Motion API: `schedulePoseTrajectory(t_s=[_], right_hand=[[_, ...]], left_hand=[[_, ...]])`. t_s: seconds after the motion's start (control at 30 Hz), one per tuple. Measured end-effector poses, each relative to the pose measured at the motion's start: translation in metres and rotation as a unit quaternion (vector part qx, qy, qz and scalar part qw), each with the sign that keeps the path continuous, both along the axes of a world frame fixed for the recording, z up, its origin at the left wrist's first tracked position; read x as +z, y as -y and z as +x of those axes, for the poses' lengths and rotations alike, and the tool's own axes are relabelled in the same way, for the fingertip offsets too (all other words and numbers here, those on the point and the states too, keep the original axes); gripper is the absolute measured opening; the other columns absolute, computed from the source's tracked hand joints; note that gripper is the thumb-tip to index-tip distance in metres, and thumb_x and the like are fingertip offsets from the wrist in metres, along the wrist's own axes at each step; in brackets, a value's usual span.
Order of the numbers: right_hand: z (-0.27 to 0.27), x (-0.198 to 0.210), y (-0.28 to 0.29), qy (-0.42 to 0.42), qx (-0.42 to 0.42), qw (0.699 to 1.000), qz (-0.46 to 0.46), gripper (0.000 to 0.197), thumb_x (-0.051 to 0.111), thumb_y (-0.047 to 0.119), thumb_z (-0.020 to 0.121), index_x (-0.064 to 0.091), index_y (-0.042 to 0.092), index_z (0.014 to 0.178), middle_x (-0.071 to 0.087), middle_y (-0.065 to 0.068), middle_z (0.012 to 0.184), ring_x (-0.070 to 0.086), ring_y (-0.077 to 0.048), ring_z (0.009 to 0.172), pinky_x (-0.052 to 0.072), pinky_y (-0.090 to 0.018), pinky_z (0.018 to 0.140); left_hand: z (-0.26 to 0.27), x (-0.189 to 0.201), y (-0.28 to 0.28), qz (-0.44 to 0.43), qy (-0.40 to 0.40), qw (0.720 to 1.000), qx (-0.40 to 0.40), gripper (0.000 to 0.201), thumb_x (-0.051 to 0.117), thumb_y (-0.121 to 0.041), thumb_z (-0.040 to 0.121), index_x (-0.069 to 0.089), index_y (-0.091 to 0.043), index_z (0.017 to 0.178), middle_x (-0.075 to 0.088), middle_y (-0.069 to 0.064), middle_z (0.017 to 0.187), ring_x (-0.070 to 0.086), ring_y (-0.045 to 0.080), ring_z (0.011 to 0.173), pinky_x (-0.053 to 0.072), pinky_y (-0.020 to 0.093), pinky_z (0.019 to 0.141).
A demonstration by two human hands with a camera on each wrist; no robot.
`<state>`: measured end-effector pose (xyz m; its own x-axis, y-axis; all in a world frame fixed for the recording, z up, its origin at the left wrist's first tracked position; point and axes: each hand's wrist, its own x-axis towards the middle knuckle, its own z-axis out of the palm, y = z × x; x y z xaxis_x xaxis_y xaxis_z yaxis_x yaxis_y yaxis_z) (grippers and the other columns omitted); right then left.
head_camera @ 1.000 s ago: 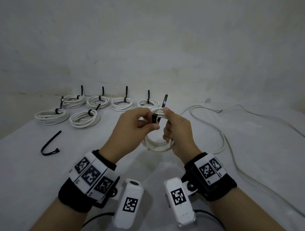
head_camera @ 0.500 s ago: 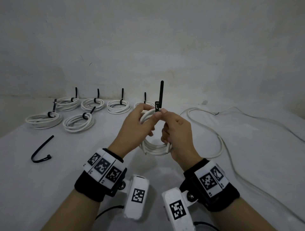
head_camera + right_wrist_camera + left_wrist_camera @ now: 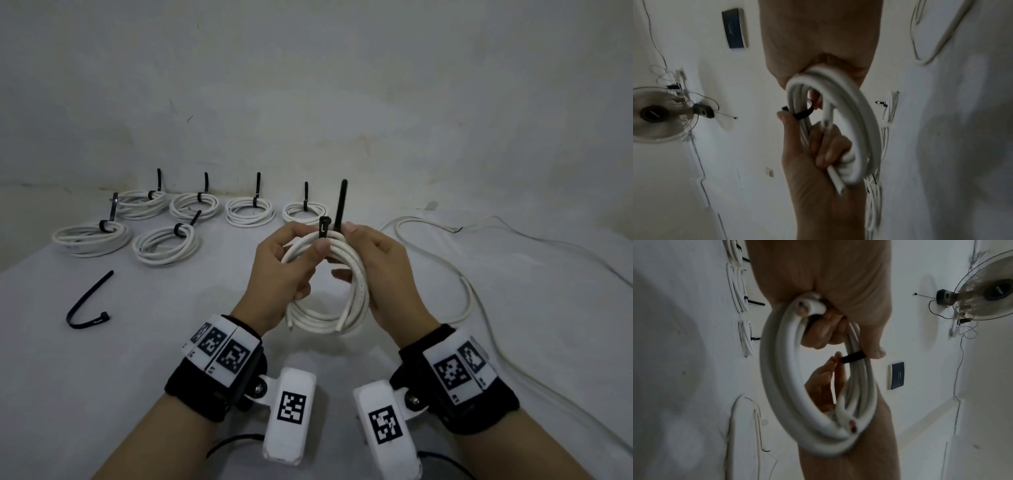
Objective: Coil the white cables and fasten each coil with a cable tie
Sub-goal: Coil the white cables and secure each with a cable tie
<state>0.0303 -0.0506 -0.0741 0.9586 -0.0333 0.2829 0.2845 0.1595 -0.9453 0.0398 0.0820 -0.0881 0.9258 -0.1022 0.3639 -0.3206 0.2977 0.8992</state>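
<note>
Both hands' fingers clamped: left hand grips white coil, right hand pinches black tie; no legible writing.

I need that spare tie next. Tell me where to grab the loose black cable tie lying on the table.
Pinch the loose black cable tie at its raised straight tail, from above with the left hand: it lies on that side, curved like a hook, head flat on the table.
</note>
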Motion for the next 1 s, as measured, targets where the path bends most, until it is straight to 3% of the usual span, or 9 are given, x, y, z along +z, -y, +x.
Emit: schedulePoseTrajectory(t_s=[0.07, 0.13, 0.3, 0.4, 0.47, 0.6, 0.73, 0.8, 1.0], right_hand=[[0.003, 0.005, 0.008, 0.025, -0.008, 1.000, 0.014, 0.012, 0.060, 0.010, 0.090, 0.070, 0.006, 0.096, 0.072, -0.013, 0.086, 0.069, -0.022, 0.076, 0.057, -0.031, 0.065], [0.004, 0.008, 0.014, 0.053, -0.033, 0.998, 0.029, 0.013, 0.065, 0.001, 0.084, 0.068, 0.007, 0.096, 0.072, -0.010, 0.080, 0.070, -0.024, 0.074, 0.059, -0.038, 0.069], [0.002, 0.008, 0.014, 0.153, -0.096, 0.982, -0.062, 0.020, 0.070, -0.003, 0.079, 0.065, 0.015, 0.081, 0.070, -0.001, 0.070, 0.070, -0.019, 0.068, 0.055, -0.025, 0.061], [0.002, 0.006, 0.015, 0.186, -0.079, 0.971, -0.125, 0.025, 0.073, -0.002, 0.077, 0.068, 0.023, 0.074, 0.071, 0.002, 0.074, 0.070, -0.017, 0.070, 0.055, -0.025, 0.066], [0.003, 0.006, 0.016, 0.200, -0.074, 0.967, -0.140, 0.024, 0.074, 0.000, 0.077, 0.069, 0.023, 0.074, 0.072, 0.002, 0.075, 0.070, -0.015, 0.070, 0.055, -0.024, 0.066], [0.004, 0.003, 0.015, 0.198, -0.059, 0.969, -0.138, 0.017, 0.074, 0.002, 0.078, 0.072, 0.019, 0.077, 0.073, -0.001, 0.074, 0.071, -0.019, 0.071, 0.056, -0.030, 0.066], [0.004, 0.003, 0.015, 0.211, -0.057, 0.965, -0.146, 0.022, 0.074, 0.001, 0.077, 0.071, 0.022, 0.076, 0.072, 0.004, 0.073, 0.070, -0.014, 0.070, 0.054, -0.024, 0.064], [0.005, 0.002, 0.016, 0.221, -0.057, 0.961, -0.154, 0.022, 0.073, 0.000, 0.078, 0.071, 0.022, 0.078, 0.072, 0.004, 0.073, 0.070, -0.014, 0.070, 0.055, -0.025, 0.066], [0.006, 0.002, 0.020, 0.265, -0.059, 0.942, -0.198, 0.021, 0.069, -0.005, 0.079, 0.070, 0.016, 0.084, 0.070, 0.004, 0.078, 0.068, -0.010, 0.072, 0.054, -0.022, 0.069]], left_hand=[[0.000, 0.000, -0.001, -0.007, 0.000, 0.999, -0.032, 0.018, 0.072, -0.029, 0.069, 0.061, -0.018, 0.076, 0.056, 0.011, 0.062, 0.029, 0.005, 0.034, 0.026, 0.013, 0.036], [-0.001, -0.002, 0.000, -0.008, -0.004, 0.998, -0.064, 0.019, 0.070, -0.032, 0.067, 0.061, -0.017, 0.076, 0.060, -0.001, 0.059, 0.029, 0.004, 0.034, 0.026, 0.012, 0.035], [-0.006, -0.001, 0.000, -0.020, -0.012, 0.993, -0.118, 0.020, 0.064, -0.032, 0.070, 0.057, -0.015, 0.077, 0.053, -0.007, 0.046, 0.028, -0.001, 0.033, 0.026, 0.011, 0.033], [-0.006, 0.001, -0.002, -0.046, -0.016, 0.990, -0.130, 0.009, 0.070, -0.031, 0.067, 0.063, -0.027, 0.063, 0.048, -0.008, 0.042, 0.027, -0.001, 0.032, 0.026, 0.011, 0.032], [-0.005, 0.002, -0.005, -0.056, -0.011, 0.988, -0.141, 0.023, 0.082, -0.039, 0.060, 0.062, -0.027, 0.063, 0.046, -0.010, 0.042, 0.028, -0.002, 0.032, 0.026, 0.011, 0.033], [-0.006, 0.003, -0.006, -0.058, 0.001, 0.986, -0.158, 0.031, 0.082, -0.051, 0.056, 0.063, -0.028, 0.065, 0.050, -0.010, 0.044, 0.029, -0.003, 0.032, 0.027, 0.011, 0.033], [-0.005, 0.003, -0.005, -0.044, -0.011, 0.988, -0.150, 0.021, 0.081, -0.038, 0.063, 0.063, -0.027, 0.062, 0.041, -0.013, 0.043, 0.027, -0.001, 0.031, 0.026, 0.011, 0.034], [-0.005, 0.003, -0.005, -0.039, -0.032, 0.989, -0.138, 0.013, 0.069, -0.033, 0.067, 0.062, -0.027, 0.058, 0.034, -0.011, 0.041, 0.025, 0.000, 0.031, 0.025, 0.012, 0.034], [-0.008, 0.005, -0.004, -0.012, -0.050, 0.991, -0.122, 0.018, 0.063, -0.032, 0.070, 0.059, -0.027, 0.053, 0.037, -0.013, 0.039, 0.025, -0.001, 0.031, 0.025, 0.013, 0.033]])
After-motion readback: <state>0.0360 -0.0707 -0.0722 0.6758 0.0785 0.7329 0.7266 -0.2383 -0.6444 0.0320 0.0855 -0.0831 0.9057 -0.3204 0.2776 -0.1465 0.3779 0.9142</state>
